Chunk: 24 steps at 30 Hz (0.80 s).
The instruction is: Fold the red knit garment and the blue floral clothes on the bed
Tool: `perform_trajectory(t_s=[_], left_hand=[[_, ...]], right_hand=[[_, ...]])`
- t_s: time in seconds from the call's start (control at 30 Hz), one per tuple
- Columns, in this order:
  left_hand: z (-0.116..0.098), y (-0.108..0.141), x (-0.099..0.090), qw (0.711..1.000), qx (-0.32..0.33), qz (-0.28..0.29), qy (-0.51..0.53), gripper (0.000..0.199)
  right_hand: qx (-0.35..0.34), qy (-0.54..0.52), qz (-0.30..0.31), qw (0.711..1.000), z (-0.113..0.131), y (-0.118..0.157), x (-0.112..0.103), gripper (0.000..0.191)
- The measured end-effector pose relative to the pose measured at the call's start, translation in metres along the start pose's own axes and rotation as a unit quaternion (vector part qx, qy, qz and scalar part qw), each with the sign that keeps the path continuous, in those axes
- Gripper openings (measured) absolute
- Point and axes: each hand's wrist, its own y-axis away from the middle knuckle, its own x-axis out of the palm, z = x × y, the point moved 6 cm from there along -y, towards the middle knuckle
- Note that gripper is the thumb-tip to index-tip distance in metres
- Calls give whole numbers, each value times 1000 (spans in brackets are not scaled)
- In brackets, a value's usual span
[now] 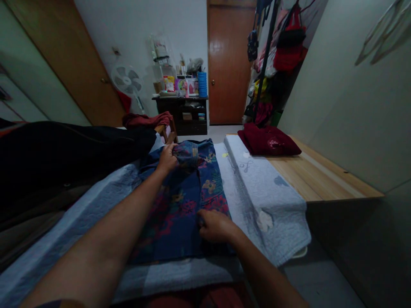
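A dark blue floral garment (180, 205) lies spread on the light quilted cover in front of me. At its far part, my left hand (167, 157) is closed on a folded-over portion of the cloth, which looks like a sleeve with a striped band. Nearer to me, my right hand (213, 224) is closed on the garment's right side, with a fold of fabric pinched at the fingertips. A dark seam or fold edge runs between the two hands.
Dark clothes (64, 162) are heaped on the left. A folded maroon garment (269, 140) sits at the right on a wooden board (317, 177). The quilted cover (272, 205) drapes over the right edge. Farther back stand a fan (126, 79), a dark cabinet (181, 115) and hanging bags (289, 47).
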Motion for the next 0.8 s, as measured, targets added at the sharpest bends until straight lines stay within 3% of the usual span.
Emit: perform_trajectory(t_s=[0.17, 0.27, 0.47, 0.63, 0.8], left_hand=[[21, 27, 7, 991, 37, 82, -100, 43], [25, 31, 1, 989, 38, 70, -126, 43], [8, 21, -17, 983, 76, 41, -162, 41], [9, 17, -23, 971, 68, 47, -225, 43], [20, 32, -6, 918, 67, 172, -351, 41]], right_hand=[[-32, -23, 33, 999, -5, -9, 24, 43], [-45, -36, 13, 998, -6, -11, 25, 41], [-59, -76, 28, 995, 3, -13, 25, 41], [-69, -158, -14, 985, 9, -14, 17, 35], [-63, -170, 4, 983, 6, -17, 24, 32]])
